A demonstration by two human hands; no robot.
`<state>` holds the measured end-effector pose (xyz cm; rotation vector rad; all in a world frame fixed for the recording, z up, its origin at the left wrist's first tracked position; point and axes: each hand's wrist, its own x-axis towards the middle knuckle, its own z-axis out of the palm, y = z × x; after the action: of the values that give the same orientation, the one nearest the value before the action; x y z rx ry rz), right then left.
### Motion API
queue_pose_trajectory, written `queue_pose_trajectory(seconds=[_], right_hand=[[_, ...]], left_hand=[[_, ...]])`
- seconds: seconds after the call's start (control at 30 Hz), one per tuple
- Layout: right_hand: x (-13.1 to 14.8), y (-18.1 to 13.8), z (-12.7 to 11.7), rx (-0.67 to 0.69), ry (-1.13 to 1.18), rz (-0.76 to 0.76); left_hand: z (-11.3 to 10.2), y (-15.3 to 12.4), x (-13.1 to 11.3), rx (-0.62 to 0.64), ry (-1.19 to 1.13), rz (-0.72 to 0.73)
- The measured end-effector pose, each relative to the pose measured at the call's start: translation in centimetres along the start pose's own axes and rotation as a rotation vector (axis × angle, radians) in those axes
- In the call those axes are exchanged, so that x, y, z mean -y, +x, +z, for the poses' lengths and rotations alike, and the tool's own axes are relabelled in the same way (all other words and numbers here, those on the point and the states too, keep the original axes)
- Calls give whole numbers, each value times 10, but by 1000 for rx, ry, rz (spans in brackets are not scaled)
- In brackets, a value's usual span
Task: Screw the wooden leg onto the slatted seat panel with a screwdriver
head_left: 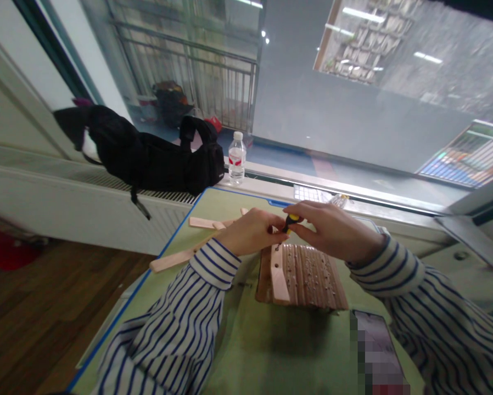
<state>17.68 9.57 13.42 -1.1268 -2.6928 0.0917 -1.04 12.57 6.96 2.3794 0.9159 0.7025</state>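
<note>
Both my hands meet over a slatted wooden panel [308,277] lying on the green table mat [267,345]. My left hand [252,231] and my right hand [332,230] are each closed round a small screwdriver with a black and yellow handle [290,221]. Its tip points down at a pale wooden strip [278,277] laid along the panel's left edge. Loose wooden slats [176,259] lie on the mat to the left of my left hand. Both my arms wear striped sleeves.
A black bag [147,156] and a clear water bottle [236,158] rest on the sill behind the table. A phone [376,351] lies on the mat at the lower right. Wooden floor [44,307] lies to the left. A window is ahead.
</note>
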Motion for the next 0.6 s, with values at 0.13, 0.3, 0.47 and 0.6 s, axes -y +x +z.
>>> queue_pose_trajectory(seconds=[0.13, 0.3, 0.47, 0.6], right_hand=[[1, 1, -2, -3, -17, -6], [3, 0, 3, -16, -21, 3], [3, -2, 5, -33, 2, 21], [2, -3, 5, -52, 2, 27]], left_hand=[[-2, 0, 0, 14, -7, 12], [-2, -1, 0, 26, -4, 22], [-1, -1, -2, 30, 8, 13], [-1, 0, -3, 16, -15, -18]])
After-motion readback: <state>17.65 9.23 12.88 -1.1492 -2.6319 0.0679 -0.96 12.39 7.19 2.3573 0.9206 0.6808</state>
